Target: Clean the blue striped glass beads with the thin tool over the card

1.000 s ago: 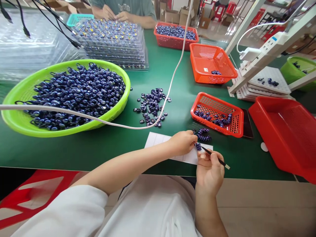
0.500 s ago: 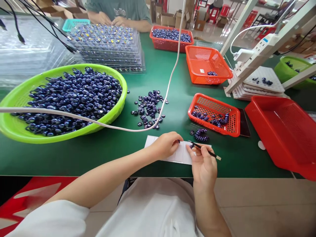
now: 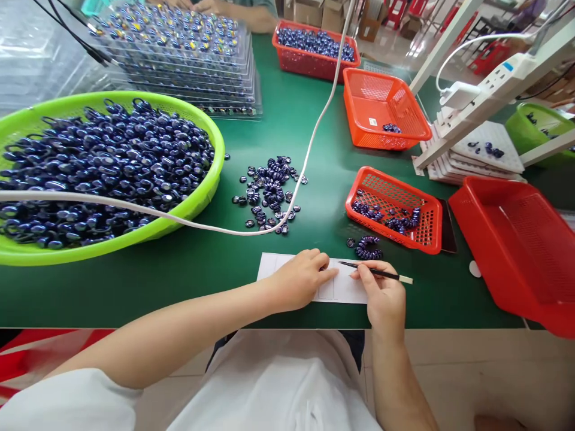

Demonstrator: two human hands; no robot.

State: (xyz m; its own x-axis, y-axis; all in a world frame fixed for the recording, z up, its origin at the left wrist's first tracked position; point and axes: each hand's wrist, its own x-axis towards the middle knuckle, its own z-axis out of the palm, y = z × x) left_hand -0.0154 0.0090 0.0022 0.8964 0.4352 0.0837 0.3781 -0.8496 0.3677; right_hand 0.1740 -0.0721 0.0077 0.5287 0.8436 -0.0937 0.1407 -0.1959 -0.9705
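The right hand [image 3: 385,296] pinches black tweezers [image 3: 389,275] pencil-fashion, probably for fine control, over the near white sheet [image 3: 350,291]. The left hand [image 3: 299,278] lies across it, seemingly steadying it; whether it grips anything, I can't tell. A dark bead ring [image 3: 360,249] sits just beyond, handily close.
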